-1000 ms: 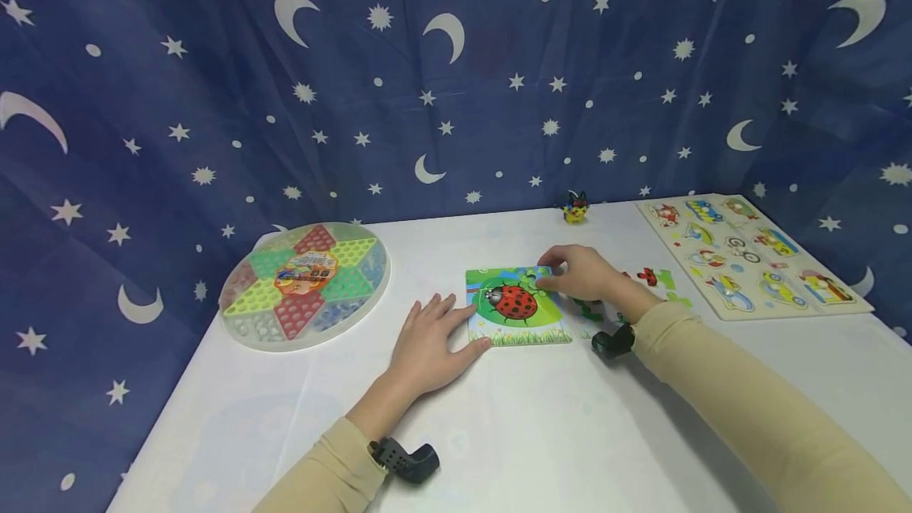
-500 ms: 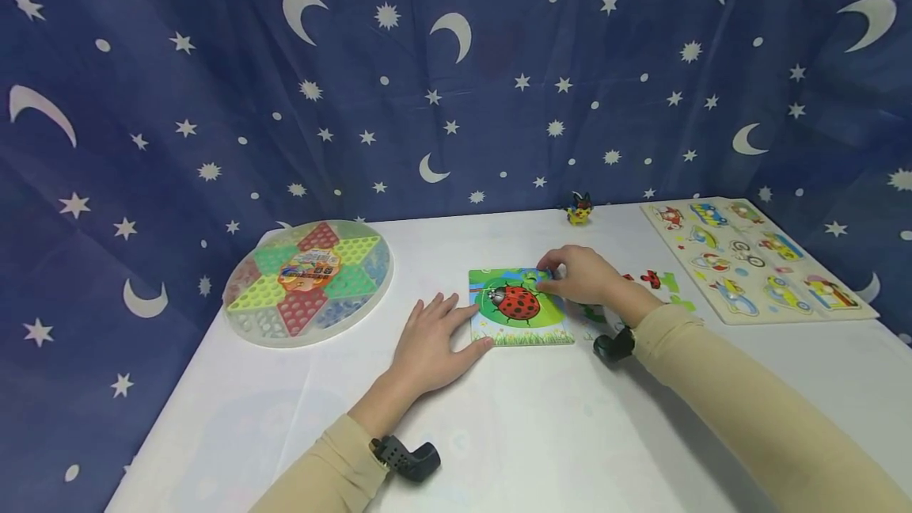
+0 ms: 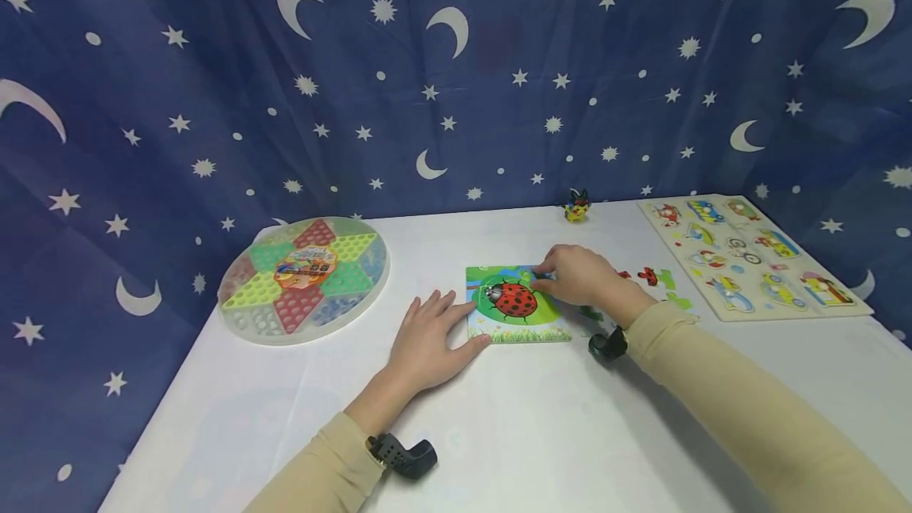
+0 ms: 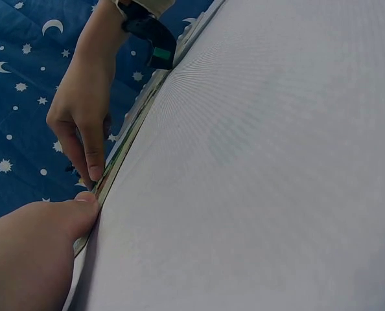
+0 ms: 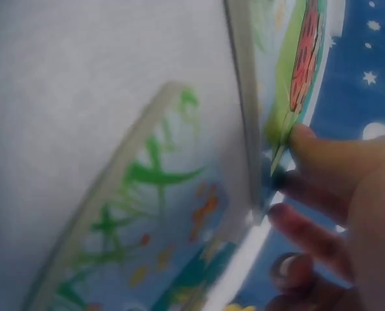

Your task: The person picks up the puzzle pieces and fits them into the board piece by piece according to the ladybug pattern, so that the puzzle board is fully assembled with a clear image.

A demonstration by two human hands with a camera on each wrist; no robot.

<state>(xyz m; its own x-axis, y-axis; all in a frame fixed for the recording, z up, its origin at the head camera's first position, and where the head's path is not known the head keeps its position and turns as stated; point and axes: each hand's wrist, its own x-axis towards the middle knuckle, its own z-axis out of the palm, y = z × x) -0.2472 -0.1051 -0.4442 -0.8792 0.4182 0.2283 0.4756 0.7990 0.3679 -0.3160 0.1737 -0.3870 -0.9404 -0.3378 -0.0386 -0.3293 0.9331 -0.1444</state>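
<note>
A square ladybug jigsaw puzzle (image 3: 511,303) lies flat on the white table. My left hand (image 3: 429,345) rests along its left side, fingers spread; the thumb (image 4: 82,210) touches the board's edge in the left wrist view. Over the puzzle's upper right corner, my right hand (image 3: 580,275) pinches a puzzle piece (image 5: 280,155) between thumb and fingertips. Most of that piece is hidden by the fingers. Partly under the right wrist lies a second picture puzzle (image 3: 668,282) with red and green shapes, apart from the ladybug board in the right wrist view.
A round Chinese checkers board (image 3: 306,279) lies at the left of the table (image 3: 513,426). On the right is a wooden peg puzzle board (image 3: 751,260) with vehicle pictures. A small yellow figure (image 3: 576,206) stands at the back, before a blue star-and-moon curtain (image 3: 499,46).
My right fingertips have shifted slightly left at the puzzle's upper right corner, and the green piece visible there earlier is now more covered. The left hand has stayed in place.
</note>
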